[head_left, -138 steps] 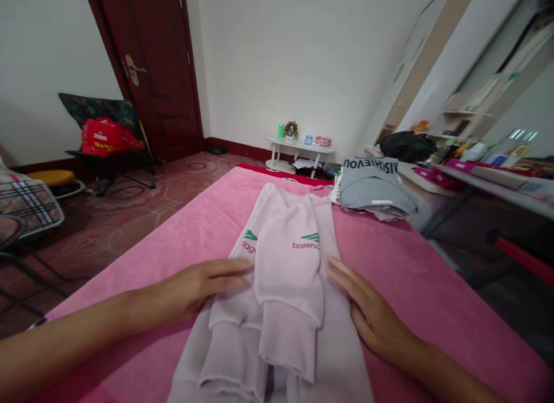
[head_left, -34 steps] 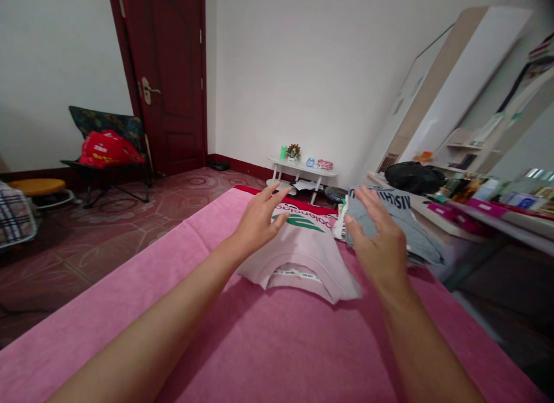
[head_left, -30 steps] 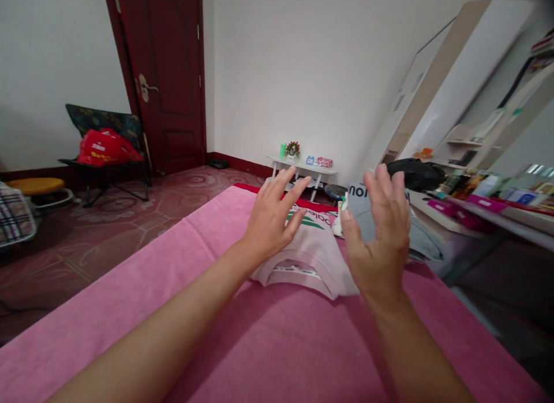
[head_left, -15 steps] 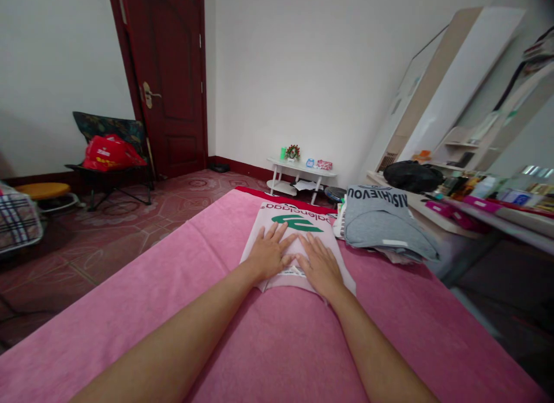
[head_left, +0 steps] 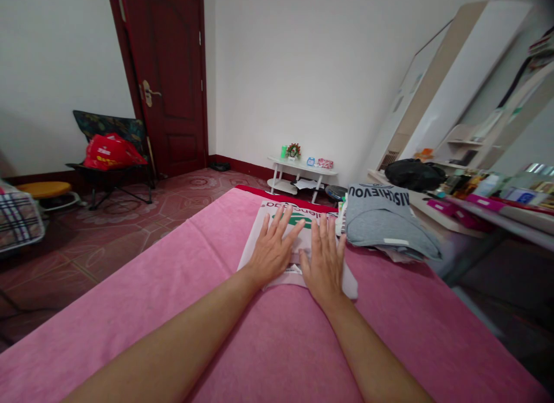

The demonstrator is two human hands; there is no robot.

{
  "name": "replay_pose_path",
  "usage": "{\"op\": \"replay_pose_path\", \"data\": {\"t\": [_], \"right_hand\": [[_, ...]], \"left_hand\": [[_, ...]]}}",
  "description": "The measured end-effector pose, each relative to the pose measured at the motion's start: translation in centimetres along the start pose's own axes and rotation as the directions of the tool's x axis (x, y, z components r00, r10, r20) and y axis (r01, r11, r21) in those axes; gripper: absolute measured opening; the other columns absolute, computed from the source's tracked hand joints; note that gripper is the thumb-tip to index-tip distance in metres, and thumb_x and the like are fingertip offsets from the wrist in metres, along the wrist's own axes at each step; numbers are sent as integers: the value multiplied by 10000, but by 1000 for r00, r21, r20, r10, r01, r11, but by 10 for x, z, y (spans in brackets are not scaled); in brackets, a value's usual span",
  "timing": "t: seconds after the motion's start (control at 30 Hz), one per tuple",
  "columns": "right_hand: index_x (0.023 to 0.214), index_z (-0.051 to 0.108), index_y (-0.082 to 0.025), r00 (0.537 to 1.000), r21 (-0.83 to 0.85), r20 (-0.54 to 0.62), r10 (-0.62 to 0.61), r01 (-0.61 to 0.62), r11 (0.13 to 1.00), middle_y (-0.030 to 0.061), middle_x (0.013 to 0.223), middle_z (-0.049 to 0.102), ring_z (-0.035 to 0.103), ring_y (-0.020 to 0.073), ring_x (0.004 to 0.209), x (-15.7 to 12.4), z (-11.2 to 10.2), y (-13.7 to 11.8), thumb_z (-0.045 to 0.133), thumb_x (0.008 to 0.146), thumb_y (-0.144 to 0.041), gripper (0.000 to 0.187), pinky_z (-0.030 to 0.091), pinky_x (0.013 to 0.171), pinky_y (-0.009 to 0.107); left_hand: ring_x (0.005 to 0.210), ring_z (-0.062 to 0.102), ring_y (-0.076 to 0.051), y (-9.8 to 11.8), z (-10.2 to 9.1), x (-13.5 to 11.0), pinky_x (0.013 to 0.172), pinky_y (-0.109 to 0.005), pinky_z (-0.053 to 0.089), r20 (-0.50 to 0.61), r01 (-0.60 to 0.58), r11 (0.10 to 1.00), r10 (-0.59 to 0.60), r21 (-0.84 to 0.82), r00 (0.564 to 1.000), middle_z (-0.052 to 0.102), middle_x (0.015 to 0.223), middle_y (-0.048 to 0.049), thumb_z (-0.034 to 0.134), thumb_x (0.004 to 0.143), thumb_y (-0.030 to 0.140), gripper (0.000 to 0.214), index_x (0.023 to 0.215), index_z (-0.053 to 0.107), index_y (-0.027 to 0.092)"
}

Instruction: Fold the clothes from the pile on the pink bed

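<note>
A pale pink folded T-shirt (head_left: 250, 254) with a green emblem and dark red lettering lies on the pink bed cover (head_left: 173, 293). Its neckline, with a small white label (head_left: 295, 269), faces me. My left hand (head_left: 273, 247) is over the left half of the shirt, fingers spread. Over the right half is my right hand (head_left: 324, 258), its fingers outstretched too. Neither hand grips anything; both look flat on or just above the cloth, and part of the print is hidden under them.
To the right, a stack of folded clothes topped by a grey T-shirt (head_left: 376, 218) sits on the bed. Beyond stands a low white table (head_left: 303, 166) with small items. A dressing table with a black bag (head_left: 414, 175) is at right; a folding chair (head_left: 115, 123) holds a red bag (head_left: 111, 153).
Both hands have moved a little away from me over the shirt, and their fingers now reach up onto the green emblem and lettering. The shirt stays in place.
</note>
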State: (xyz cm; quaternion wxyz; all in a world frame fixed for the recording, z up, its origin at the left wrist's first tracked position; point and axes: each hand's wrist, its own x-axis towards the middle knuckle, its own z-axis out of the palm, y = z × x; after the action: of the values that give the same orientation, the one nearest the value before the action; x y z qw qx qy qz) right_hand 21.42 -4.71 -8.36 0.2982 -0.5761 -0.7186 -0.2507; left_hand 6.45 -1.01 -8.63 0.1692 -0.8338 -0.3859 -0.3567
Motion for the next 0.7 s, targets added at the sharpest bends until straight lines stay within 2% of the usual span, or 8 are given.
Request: {"op": "replay_pose_path", "data": {"t": [0.1, 0.17, 0.27, 0.33, 0.4, 0.53, 0.6, 0.7], "right_hand": [[1516, -62, -204, 992, 24, -123, 7, -4, 1000, 154, 1588, -14, 11, 328, 1452, -4, -1, 3, 466, 889, -217, 820, 113, 1110, 621], [1519, -44, -226, 989, 44, -141, 43, -37, 998, 146, 1586, -71, 6, 344, 1449, -5, 4, 10, 462, 904, -263, 797, 126, 1099, 629], [1515, 154, -242, 977, 71, 184, 108, -123, 990, 136, 1586, 93, 141, 321, 1440, -3, 17, 23, 391, 943, -385, 635, 184, 1097, 594], [1485, 280, -249, 888, 68, 439, 137, -185, 980, 125, 1553, 243, 243, 286, 1416, -1, 26, 31, 317, 958, -461, 569, 236, 1096, 550], [1466, 330, -254, 839, 57, 521, 155, -216, 975, 112, 1535, 296, 277, 265, 1405, 0, 32, 36, 289, 957, -502, 568, 255, 1098, 519], [1413, 423, -210, 896, 120, 419, 146, -214, 969, 105, 1489, 387, 343, 233, 1371, -4, 34, 41, 296, 956, -467, 539, 273, 1111, 432], [1394, 432, -161, 924, 146, 316, 215, -272, 951, 118, 1463, 420, 379, 226, 1345, -5, 33, 46, 295, 952, -445, 543, 296, 1103, 392], [1428, 343, -127, 895, 104, 191, 403, -427, 898, 155, 1460, 406, 406, 281, 1318, -4, 30, 57, 369, 908, -482, 630, 349, 1058, 419]], "left_hand": [[1450, -52, -320, -3, -2, -1, 1138, -586, 111, -57, 4, 999, -6, -38, 998, -72, 1592, -99, 488, 859, 172, 657, 1469, 261, 261], [1452, -20, -324, -7, 2, -1, 1132, -596, 113, 7, 36, 998, -36, -58, 999, -28, 1597, -90, 475, 897, 268, 614, 1475, 266, 271], [1441, 141, -325, -17, 13, 0, 1122, -587, 171, 296, 147, 986, -116, -83, 948, 165, 1580, -90, 396, 943, 429, 547, 1463, 325, 273], [1427, 206, -313, -23, 20, 1, 1122, -567, 192, 432, 195, 977, -140, -84, 891, 230, 1564, -76, 344, 952, 493, 542, 1452, 355, 283], [1430, 200, -302, -26, 24, 0, 1129, -554, 180, 459, 205, 975, -144, -85, 877, 219, 1569, -56, 323, 953, 521, 550, 1457, 344, 303], [1434, 194, -284, -27, 24, -1, 1136, -511, 183, 418, 232, 967, -169, -105, 893, 213, 1572, -44, 323, 950, 537, 540, 1443, 363, 321], [1430, 199, -299, -30, 22, -2, 1122, -481, 223, 322, 365, 930, -332, -44, 886, 200, 1573, -90, 360, 931, 554, 588, 1449, 356, 275], [1357, 331, -372, -41, 17, -2, 1030, -481, 340, 204, 625, 778, -623, 64, 755, 323, 1492, -220, 455, 838, 654, 831, 1478, 267, 157]]}}
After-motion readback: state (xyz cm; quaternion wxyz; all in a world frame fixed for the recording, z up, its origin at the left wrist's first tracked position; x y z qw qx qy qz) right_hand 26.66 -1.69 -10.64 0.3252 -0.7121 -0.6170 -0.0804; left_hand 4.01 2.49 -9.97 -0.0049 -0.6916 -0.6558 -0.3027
